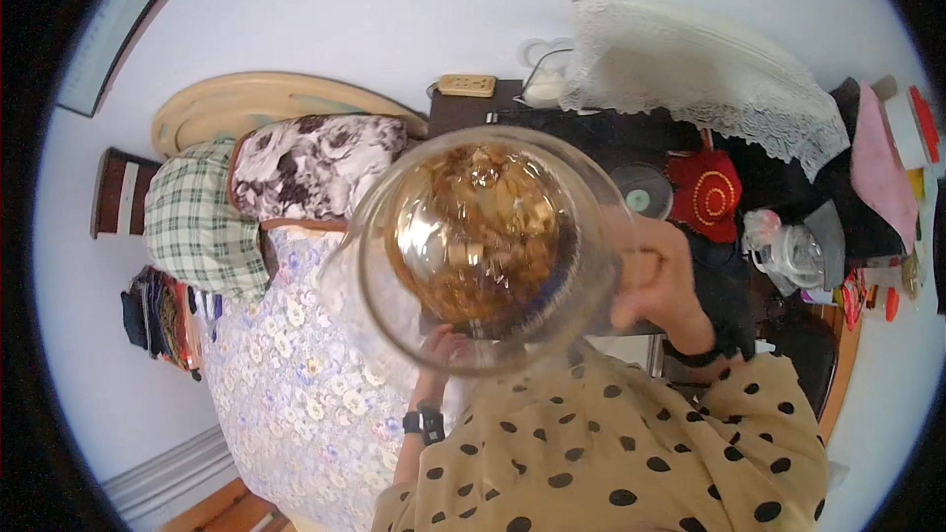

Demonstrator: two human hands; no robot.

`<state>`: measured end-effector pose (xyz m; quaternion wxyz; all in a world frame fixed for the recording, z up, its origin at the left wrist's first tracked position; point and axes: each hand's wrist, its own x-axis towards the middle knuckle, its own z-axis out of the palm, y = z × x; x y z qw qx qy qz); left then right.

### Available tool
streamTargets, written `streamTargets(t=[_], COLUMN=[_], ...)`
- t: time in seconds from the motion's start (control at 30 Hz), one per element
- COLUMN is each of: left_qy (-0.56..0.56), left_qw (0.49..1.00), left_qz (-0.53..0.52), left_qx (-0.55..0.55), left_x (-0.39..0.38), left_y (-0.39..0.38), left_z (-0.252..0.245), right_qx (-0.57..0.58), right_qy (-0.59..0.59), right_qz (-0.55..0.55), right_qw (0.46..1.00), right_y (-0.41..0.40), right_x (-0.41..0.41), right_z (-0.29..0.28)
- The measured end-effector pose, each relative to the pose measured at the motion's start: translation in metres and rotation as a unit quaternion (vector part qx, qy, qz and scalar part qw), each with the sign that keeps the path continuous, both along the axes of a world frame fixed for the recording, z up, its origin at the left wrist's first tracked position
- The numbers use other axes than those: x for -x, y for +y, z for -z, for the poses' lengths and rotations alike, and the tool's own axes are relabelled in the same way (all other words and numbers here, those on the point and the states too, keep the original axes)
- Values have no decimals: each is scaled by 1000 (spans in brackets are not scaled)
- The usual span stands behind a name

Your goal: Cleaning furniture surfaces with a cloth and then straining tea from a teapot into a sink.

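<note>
Close to the camera, a clear glass pitcher point(484, 251) fills the middle of the view, mouth facing up. Amber liquid point(473, 244) with pale brown pieces shows inside it, with bright reflections on the glass. My right hand point(654, 277) grips the pitcher's handle at its right side. Below the lower left of the rim is my left hand point(442, 346), with a dark band and device at the wrist. Glass and blur partly hide its fingers, so whether it touches the pitcher cannot be told.
A bed with a floral sheet point(295, 325) and pillows point(318, 166) lies left. On the dark table point(613, 140) behind the pitcher are a power strip point(467, 85), a round lid point(641, 192), a red cloth item point(703, 196) and a plastic-wrapped container point(798, 255). White lace cloth point(702, 66) stands behind.
</note>
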<state>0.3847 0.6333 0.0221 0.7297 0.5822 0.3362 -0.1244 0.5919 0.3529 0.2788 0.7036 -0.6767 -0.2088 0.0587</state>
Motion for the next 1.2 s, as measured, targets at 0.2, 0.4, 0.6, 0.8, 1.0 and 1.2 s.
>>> streamTargets(t=[0.2, 0.4, 0.6, 0.8, 1.0, 1.2], left_qy=[-15, -3, -6, -1, -1, 7], left_qw=[999, 999, 999, 999, 998, 997], left_qz=[13, -7, -8, -29, -27, -55], left_qx=[27, 38, 51, 44, 48, 50], left_x=[0, 11, 10, 21, 18, 31], left_y=[-8, -5, -6, -1, -1, 1], left_z=[-42, -24, -20, -17, -17, -19], right_qx=[-73, -88, -104, -52, 41, 91], right_qy=[-73, -163, -161, -153, 45, 52], right_qz=[-232, -294, -289, -292, -142, -107], right_qw=[967, 938, 938, 943, 988, 989], right_y=[16, 30, 34, 38, 35, 37], right_x=[1, 2, 5, 6, 17, 18], right_z=[-45, -70, -69, -55, -37, -2])
